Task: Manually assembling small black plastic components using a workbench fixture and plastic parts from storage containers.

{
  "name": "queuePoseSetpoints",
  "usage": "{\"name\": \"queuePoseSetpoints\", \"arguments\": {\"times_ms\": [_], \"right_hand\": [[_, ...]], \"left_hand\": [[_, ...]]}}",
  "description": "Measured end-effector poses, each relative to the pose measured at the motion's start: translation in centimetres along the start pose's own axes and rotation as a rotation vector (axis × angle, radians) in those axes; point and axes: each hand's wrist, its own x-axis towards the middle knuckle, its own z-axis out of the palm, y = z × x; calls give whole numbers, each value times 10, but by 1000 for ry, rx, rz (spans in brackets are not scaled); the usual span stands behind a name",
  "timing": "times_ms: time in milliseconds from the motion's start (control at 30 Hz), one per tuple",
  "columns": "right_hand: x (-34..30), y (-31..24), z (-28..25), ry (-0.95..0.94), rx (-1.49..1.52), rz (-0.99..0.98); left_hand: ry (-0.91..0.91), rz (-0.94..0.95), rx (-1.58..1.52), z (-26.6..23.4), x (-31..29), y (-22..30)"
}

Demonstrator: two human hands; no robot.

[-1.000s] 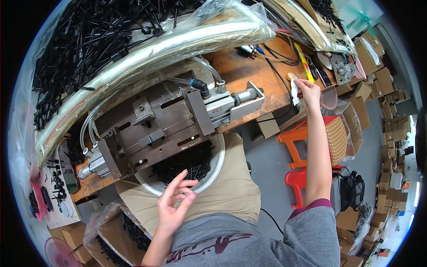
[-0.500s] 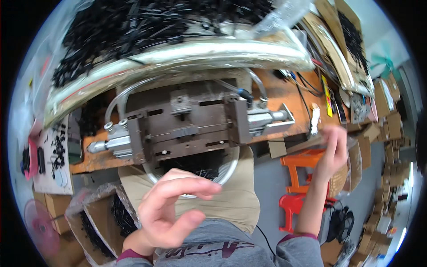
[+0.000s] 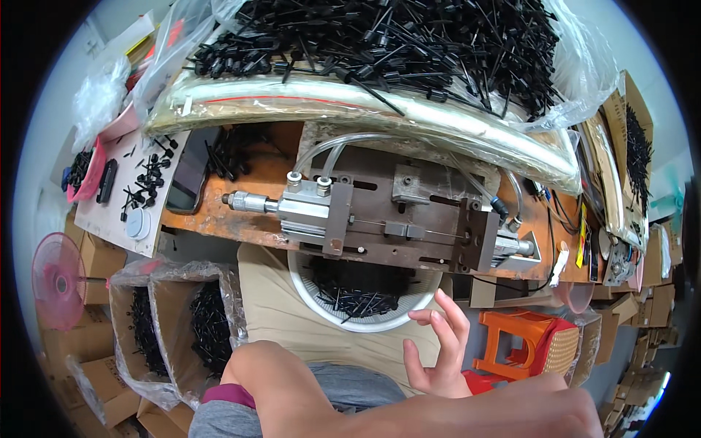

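My right hand (image 3: 439, 354) is raised off the right side of a white basket (image 3: 307, 296), fingers curved and apart, holding nothing. My left arm bends at the elbow and crosses low over my body. It passes in front of my right wrist and hides it. What looks like my left hand (image 3: 569, 409) is blurred at the lower right, its fingers hidden. Several black stemmed plastic parts (image 3: 358, 301) lie in the basket on my lap. Above it a brown metal clamping fixture (image 3: 394, 248) sits on the orange bench, with a small grey block (image 3: 404, 231) at its middle.
A large heap of black parts (image 3: 409, 44) in plastic sheeting covers the back. A phone (image 3: 188, 179) and loose black parts lie at left. Lined boxes of parts (image 3: 175, 328) stand lower left, by a pink fan (image 3: 62, 281). An orange stool (image 3: 515, 339) stands at right.
The view has turned left, so the bench sits further right. My left arm has swung across to the right. My right hand has come down and inward, its fingers now apart.
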Motion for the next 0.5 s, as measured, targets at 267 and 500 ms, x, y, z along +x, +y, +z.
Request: {"name": "queuePoseSetpoints", "arguments": {"times_ms": [267, 500], "right_hand": [[-10, 0, 3, 93, 44, 30], [-7, -5, 8, 80, 88, 28]], "left_hand": [[-41, -6, -89, -2, 4, -13], [-36, 7, -51, 5, 4, -7]]}}
